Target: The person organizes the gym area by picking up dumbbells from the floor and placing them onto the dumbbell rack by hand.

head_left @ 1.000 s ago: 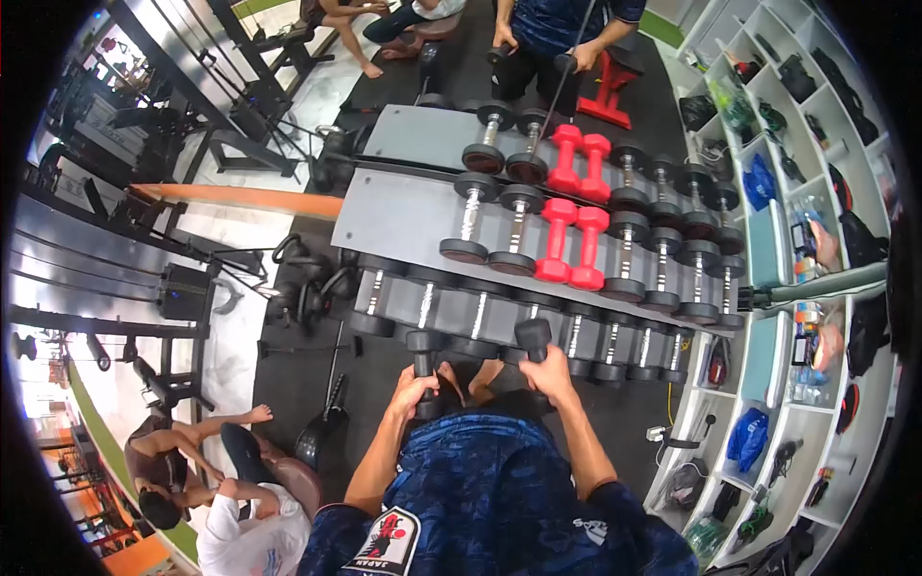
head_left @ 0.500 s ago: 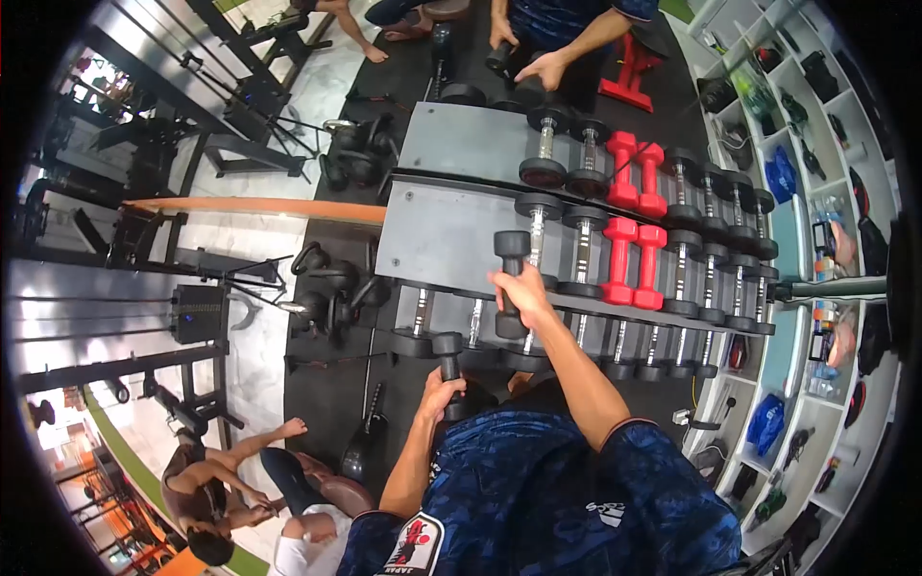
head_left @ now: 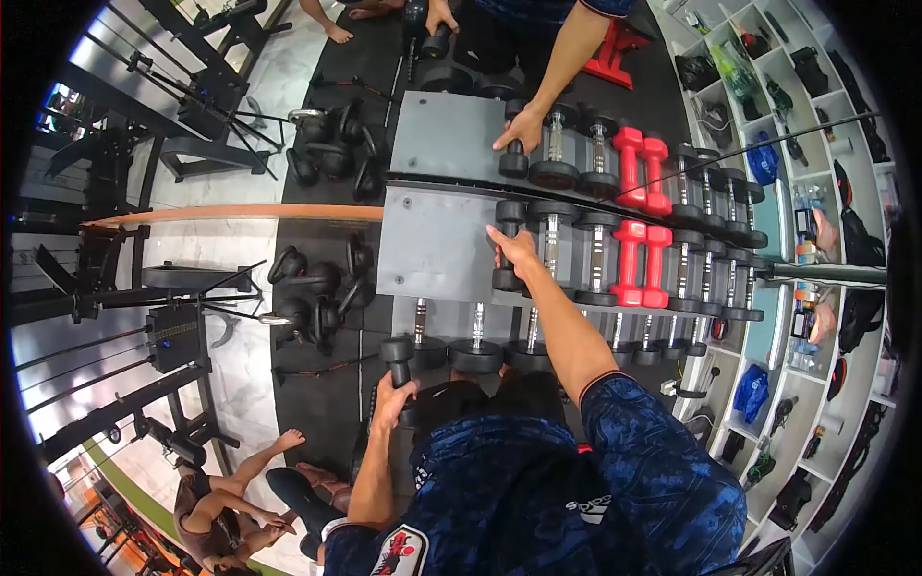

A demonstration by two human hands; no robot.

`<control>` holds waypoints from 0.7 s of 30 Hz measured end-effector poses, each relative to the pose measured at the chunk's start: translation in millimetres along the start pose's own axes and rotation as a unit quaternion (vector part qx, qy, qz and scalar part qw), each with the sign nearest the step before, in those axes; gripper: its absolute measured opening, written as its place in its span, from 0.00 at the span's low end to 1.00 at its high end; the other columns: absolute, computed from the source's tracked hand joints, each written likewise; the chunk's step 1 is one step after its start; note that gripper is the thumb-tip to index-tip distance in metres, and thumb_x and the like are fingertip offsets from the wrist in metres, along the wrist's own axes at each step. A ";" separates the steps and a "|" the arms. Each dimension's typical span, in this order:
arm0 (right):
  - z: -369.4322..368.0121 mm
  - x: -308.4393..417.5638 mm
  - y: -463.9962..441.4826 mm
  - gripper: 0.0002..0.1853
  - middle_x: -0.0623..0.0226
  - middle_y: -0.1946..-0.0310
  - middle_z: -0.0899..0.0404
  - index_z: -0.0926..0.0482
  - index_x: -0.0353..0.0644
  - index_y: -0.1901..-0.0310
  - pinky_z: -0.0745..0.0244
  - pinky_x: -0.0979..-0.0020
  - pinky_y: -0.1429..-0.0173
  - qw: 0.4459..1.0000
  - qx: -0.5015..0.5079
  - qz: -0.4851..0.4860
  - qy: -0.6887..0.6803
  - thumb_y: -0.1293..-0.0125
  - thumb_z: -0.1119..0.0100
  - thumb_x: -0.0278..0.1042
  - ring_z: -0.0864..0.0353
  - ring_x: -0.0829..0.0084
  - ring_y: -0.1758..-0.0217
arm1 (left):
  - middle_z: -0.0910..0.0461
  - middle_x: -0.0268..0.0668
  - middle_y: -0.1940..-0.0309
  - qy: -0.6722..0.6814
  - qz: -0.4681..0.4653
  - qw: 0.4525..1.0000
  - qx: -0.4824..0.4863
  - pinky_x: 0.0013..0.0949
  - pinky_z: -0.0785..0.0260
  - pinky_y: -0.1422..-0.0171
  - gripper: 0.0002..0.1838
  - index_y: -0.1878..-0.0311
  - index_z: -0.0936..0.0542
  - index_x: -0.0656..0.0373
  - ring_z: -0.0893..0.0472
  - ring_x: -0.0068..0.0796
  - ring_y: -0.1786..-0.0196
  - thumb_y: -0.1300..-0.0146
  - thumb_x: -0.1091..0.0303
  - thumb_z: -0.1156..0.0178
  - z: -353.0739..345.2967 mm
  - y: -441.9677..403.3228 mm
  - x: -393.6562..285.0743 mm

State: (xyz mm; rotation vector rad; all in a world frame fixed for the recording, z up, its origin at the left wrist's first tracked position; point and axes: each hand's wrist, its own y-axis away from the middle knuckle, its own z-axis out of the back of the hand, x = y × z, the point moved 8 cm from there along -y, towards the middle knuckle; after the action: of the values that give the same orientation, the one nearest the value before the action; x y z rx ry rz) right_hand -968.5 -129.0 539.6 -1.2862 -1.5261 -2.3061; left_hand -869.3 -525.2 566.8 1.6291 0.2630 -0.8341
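Observation:
My right hand (head_left: 517,252) is closed around a small black dumbbell (head_left: 509,213) at the upper shelf of the rack (head_left: 437,240), beside the leftmost chrome-handled dumbbell (head_left: 551,245). Whether its full weight rests on the shelf, I cannot tell. Lower left, my left hand (head_left: 391,401) grips a matching black dumbbell (head_left: 396,353), held in front of the lower row. Two red dumbbells (head_left: 629,264) stand further right on the upper shelf, followed by several chrome-handled ones.
A mirror behind the rack repeats the shelf and my arms. Kettlebells (head_left: 312,288) sit on the floor to the left, near a cable machine (head_left: 178,331). Another person (head_left: 216,509) sits at lower left. White cubbies (head_left: 816,403) with gear line the right side.
My right hand has brought its dumbbell up to the shelf, next to the chrome-handled one. My left hand, still holding its dumbbell, has shifted left in view. The camera view has moved slightly.

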 end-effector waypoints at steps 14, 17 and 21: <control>10.3 13.8 2.0 0.24 0.50 0.67 0.17 0.20 0.33 0.61 0.24 0.62 0.51 0.951 -0.123 0.137 0.249 0.51 0.30 0.47 0.18 0.55 0.59 | 0.19 0.46 0.61 -0.212 -0.131 0.968 -0.024 0.40 0.32 0.47 0.26 0.52 0.25 0.65 0.20 0.43 0.55 0.37 0.48 0.42 -93.8 -103.5 -148.2; 15.1 26.1 4.7 0.24 0.46 0.66 0.18 0.20 0.32 0.62 0.24 0.59 0.51 0.923 -0.139 0.160 0.320 0.50 0.30 0.48 0.18 0.51 0.56 | 0.20 0.55 0.63 -0.316 -0.184 0.930 -0.044 0.47 0.32 0.49 0.31 0.55 0.26 0.66 0.21 0.53 0.54 0.38 0.41 0.45 -118.3 -121.2 -175.3; 17.4 33.2 14.0 0.25 0.43 0.62 0.19 0.22 0.29 0.58 0.26 0.57 0.47 0.896 -0.152 0.208 0.362 0.45 0.33 0.48 0.19 0.47 0.53 | 0.19 0.56 0.63 -0.400 -0.215 0.889 -0.066 0.50 0.30 0.51 0.29 0.57 0.26 0.66 0.20 0.56 0.56 0.41 0.44 0.42 -149.0 -141.1 -197.9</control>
State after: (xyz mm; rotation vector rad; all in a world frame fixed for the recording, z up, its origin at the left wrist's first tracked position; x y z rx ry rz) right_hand -972.7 -110.5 574.8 -0.5666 -0.6036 -2.3606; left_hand -1039.3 -297.4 588.3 0.9874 0.0838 -1.7128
